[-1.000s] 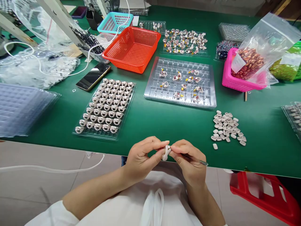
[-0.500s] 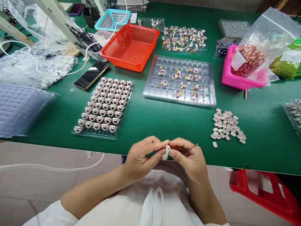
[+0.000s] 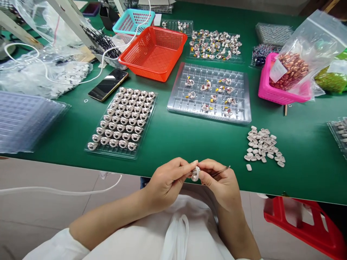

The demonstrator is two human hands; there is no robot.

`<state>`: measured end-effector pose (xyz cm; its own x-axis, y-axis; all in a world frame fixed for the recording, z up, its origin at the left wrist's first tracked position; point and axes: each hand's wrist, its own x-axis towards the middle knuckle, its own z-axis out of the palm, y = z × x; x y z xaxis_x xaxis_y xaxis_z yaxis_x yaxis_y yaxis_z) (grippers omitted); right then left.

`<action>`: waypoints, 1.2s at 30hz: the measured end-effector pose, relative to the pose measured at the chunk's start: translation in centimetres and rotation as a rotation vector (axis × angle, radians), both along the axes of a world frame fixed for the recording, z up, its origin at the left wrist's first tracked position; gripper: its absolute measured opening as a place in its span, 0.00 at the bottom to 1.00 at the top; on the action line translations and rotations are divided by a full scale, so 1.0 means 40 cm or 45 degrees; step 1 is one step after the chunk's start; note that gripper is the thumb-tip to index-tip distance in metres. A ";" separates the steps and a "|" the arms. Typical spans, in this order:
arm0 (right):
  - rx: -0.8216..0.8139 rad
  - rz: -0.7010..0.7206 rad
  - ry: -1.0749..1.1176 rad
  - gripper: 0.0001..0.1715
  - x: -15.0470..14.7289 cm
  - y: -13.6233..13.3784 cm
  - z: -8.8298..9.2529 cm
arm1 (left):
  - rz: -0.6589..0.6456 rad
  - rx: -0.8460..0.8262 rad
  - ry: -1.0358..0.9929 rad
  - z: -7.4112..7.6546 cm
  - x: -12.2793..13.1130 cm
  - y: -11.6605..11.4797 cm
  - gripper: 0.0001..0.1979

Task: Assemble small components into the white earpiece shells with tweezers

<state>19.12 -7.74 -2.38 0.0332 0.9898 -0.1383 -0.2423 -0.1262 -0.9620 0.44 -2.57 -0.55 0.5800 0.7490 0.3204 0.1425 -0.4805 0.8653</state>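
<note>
My left hand point(image 3: 169, 180) and my right hand point(image 3: 221, 182) meet at the table's front edge. Between their fingertips is a small glossy white earbud point(image 3: 195, 175), pinched from both sides. A thin dark metal tool, maybe tweezers point(image 3: 222, 170), lies within the right hand's fingers, its end poking out past the knuckles. To the left, a clear tray point(image 3: 132, 156) carries rows of pearly earbud shells point(image 3: 120, 127). On the right lies a loose pile of small whitish oval caps point(image 3: 261, 144). Part of the earbud is hidden by the fingers.
Stacked clear trays point(image 3: 173, 107) hold several wired earbud parts. Behind them are a red basket point(image 3: 162, 74), a blue basket point(image 3: 119, 28) and more parts point(image 3: 215, 43). A phone point(image 3: 108, 85) lies left. A pink basket point(image 3: 282, 94) holds a bag of copper-coloured pieces. A red stool point(image 3: 303, 224) stands below.
The earbud has been turned between the fingers, its rounded shiny side now showing lower down. Both hands keep their pinch. The whole view has shifted slightly.
</note>
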 end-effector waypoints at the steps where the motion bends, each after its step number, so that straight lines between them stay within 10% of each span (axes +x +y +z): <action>1: 0.002 0.003 -0.021 0.07 0.001 -0.001 -0.001 | 0.002 -0.001 0.000 0.001 0.001 -0.001 0.24; 20: 0.289 -0.002 -0.487 0.05 -0.019 0.007 0.020 | 0.096 -0.124 -0.148 0.012 -0.005 0.002 0.18; 30: 0.438 0.194 -0.752 0.09 0.001 0.017 0.058 | -0.140 -1.415 -0.244 0.063 -0.011 0.062 0.12; 36: 0.544 0.281 -0.784 0.17 0.011 0.020 0.066 | -0.188 -1.611 -0.220 0.064 -0.007 0.087 0.17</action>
<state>19.56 -6.95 0.28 -0.2239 0.9456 0.2359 0.3388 0.3025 -0.8909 0.17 0.92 2.00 0.7052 0.5181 -0.4841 -0.0008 0.6833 0.7302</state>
